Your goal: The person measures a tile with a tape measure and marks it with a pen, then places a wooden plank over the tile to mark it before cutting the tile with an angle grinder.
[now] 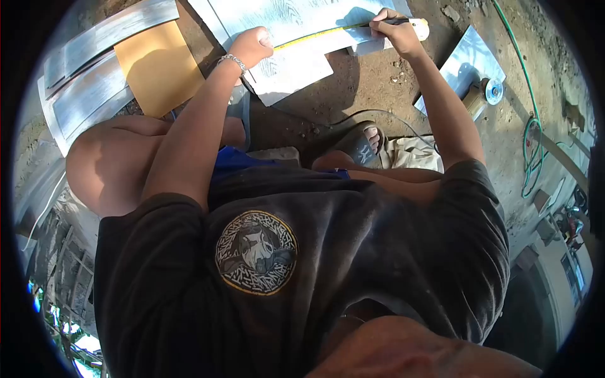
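Note:
A yellow tape measure blade (321,34) runs across a pale sheet with a wood-grain pattern (271,19), which lies on the dirt. At the blade's left end, my left hand (251,47) is closed, with its thumb pressed down beside the tape; a chain bracelet is on that wrist. My right hand (396,33) is closed around the other end of the tape, near the sheet's right side. A dark slim item shows at its fingers, too small to name. A whitish, rounded object (420,29) sticks out just beyond this hand, partly hidden.
An angle grinder (484,97) rests on a pale panel (463,63) at the right. A green hose (518,57) curls beyond it. To the left lie a tan board (157,69) and several greyish panels (94,82). A dark cord (372,112) crosses the ground near my sandalled foot (362,148).

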`<state>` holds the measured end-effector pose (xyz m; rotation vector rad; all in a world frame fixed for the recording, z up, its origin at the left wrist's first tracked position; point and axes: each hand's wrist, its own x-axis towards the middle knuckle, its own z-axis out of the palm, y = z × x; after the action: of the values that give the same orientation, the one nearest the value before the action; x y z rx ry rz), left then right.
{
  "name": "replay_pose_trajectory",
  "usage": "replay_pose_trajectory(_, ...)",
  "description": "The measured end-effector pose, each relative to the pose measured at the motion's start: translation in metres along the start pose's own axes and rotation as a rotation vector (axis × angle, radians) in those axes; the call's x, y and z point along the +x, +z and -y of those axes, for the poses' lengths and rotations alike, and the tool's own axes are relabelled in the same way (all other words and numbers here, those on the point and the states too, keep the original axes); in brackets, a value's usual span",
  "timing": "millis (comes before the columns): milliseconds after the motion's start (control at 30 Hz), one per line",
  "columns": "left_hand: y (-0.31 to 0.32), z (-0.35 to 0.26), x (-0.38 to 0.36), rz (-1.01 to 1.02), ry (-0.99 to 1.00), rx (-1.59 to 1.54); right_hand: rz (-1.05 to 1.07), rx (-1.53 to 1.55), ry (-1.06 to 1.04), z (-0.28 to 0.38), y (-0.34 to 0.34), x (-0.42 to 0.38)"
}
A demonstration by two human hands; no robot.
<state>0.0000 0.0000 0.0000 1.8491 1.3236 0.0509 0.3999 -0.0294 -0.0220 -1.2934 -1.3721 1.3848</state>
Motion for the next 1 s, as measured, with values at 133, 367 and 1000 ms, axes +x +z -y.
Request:
replay_pose_trajectory(133,-0.007,0.005,-0.002,0.107,-0.029,0.059,-0.01,0.053,0.063,0.011,0.017,0.002)
replay_pose_trajectory(367,-0.003,0.003,0.003,0.153,-0.011,0.034,0.022,-0.038,0.073,0.024,0.021,-0.004)
replay_pose_trajectory(1000,0.008,-0.008,-0.002,0.02,-0.046,0.031,0.015,-0.221,0.036,-0.004,0.02,-0.013)
